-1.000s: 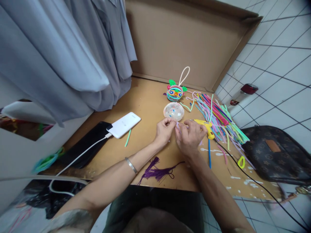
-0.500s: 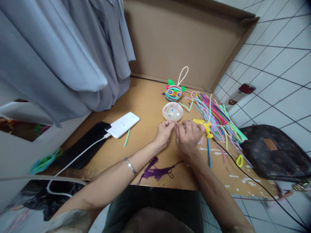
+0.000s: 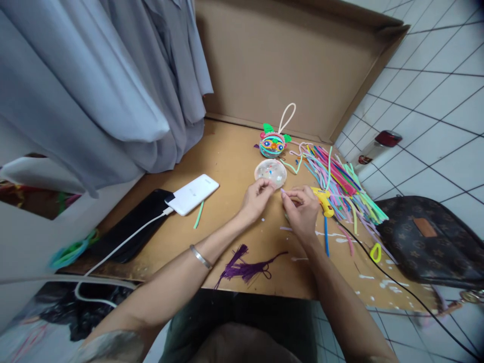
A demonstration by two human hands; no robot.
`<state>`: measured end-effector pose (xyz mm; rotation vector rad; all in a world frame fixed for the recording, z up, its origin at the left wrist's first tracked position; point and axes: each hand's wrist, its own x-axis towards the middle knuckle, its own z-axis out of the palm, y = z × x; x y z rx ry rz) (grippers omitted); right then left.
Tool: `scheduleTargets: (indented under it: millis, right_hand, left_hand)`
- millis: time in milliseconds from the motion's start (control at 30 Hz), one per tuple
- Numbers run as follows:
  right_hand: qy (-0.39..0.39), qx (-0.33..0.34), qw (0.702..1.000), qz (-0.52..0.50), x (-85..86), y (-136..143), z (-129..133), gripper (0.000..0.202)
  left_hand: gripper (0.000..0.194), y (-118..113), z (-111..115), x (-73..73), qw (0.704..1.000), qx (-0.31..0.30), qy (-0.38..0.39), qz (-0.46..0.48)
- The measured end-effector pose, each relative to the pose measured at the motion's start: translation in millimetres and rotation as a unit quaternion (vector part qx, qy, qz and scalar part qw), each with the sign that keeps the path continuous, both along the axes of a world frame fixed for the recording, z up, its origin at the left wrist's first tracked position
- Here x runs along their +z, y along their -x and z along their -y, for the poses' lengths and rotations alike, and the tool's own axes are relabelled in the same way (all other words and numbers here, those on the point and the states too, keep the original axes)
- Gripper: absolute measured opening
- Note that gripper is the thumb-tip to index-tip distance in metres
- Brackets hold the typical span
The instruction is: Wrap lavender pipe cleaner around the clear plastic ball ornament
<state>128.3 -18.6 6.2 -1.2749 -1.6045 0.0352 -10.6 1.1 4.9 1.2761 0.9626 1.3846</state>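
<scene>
My left hand (image 3: pixel 257 200) has its thumb and fingers pinched together at the near rim of a small clear dish (image 3: pixel 263 171) that holds tiny coloured bits. Whatever may lie between those fingertips is too small to make out. Just to the right, my right hand (image 3: pixel 303 207) is closed in a pinch on a tiny light-purple piece (image 3: pixel 283 191). Beside its knuckles lies a yellow glue gun (image 3: pixel 323 201), partly covered by the hand. Behind the dish stands a colourful ball ornament (image 3: pixel 272 145) with eyes, green ears and a white loop.
Many coloured pipe cleaners (image 3: pixel 340 176) are heaped at the right, near a brown patterned bag (image 3: pixel 434 237). Purple tassels (image 3: pixel 245 269) lie by the front edge. A white phone-like device (image 3: pixel 192 194) with a cable sits left. A cardboard panel (image 3: pixel 295 65) stands behind.
My hands, together at the fingertips before, have come apart. The left has moved to the dish's near rim and the right has shifted slightly right, with a light-purple piece now showing at its fingertips.
</scene>
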Motion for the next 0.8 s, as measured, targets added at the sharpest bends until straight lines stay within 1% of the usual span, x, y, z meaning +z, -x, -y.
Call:
scheduleTargets:
  millis: [100, 167, 233, 367, 467, 600, 700, 800]
  right_hand:
    - [0.071, 0.062, 0.990, -0.107, 5.5, -2, -1, 0.018]
    - [0.109, 0.094, 0.978, -0.152, 8.2, -2, -1, 0.020]
    - [0.143, 0.117, 0.966, -0.178, 9.9, -3, -1, 0.024]
    - [0.188, 0.133, 0.955, -0.187, 10.3, -5, -1, 0.033]
    - [0.189, 0.135, 0.957, -0.176, 8.7, -7, -2, 0.034]
    - [0.151, 0.130, 0.968, -0.153, 6.7, -8, -4, 0.023]
    - [0.126, 0.129, 0.977, -0.116, 6.5, -7, -4, 0.016]
    - [0.118, 0.120, 0.984, -0.061, 7.0, -8, -3, 0.014]
  left_hand:
    - [0.017, 5, -1, 2.0, 0.993, 0.005, -0.075, -0.086]
    - [0.018, 8, 0, 3.2, 0.979, -0.001, -0.130, -0.159]
    - [0.017, 11, 0, 4.1, 0.962, -0.020, -0.172, -0.213]
    - [0.017, 15, 0, 5.7, 0.941, -0.048, -0.211, -0.262]
    - [0.016, 19, -1, 7.6, 0.923, -0.057, -0.241, -0.295]
    - [0.019, 25, -4, 9.7, 0.885, -0.061, -0.310, -0.343]
    - [0.022, 30, -5, 10.9, 0.854, -0.059, -0.345, -0.385]
    - [0.023, 34, -7, 11.9, 0.832, -0.065, -0.356, -0.421]
